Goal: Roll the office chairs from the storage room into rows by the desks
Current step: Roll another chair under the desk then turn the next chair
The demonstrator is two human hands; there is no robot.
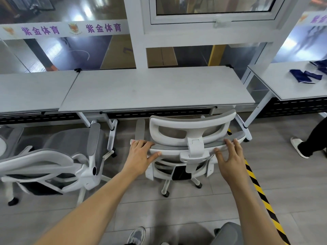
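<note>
A white and grey mesh office chair (192, 133) stands in front of me, its seat tucked under the middle desk (155, 89). My left hand (141, 154) grips the top edge of the backrest at its left end, fingers over the rim and thumb below. My right hand (230, 158) lies at the right end of the same edge with its fingers spread and nearly straight, touching the rim. A second chair of the same kind (58, 161) stands to the left, by the neighbouring desk (33, 89).
Another desk (290, 82) at the right carries dark blue packets (306, 76). A person's leg and white slipper (299, 147) stand at the right. Yellow-black tape (261, 193) runs across the floor. Glass partitions rise behind the desks. My own shoes show at the bottom.
</note>
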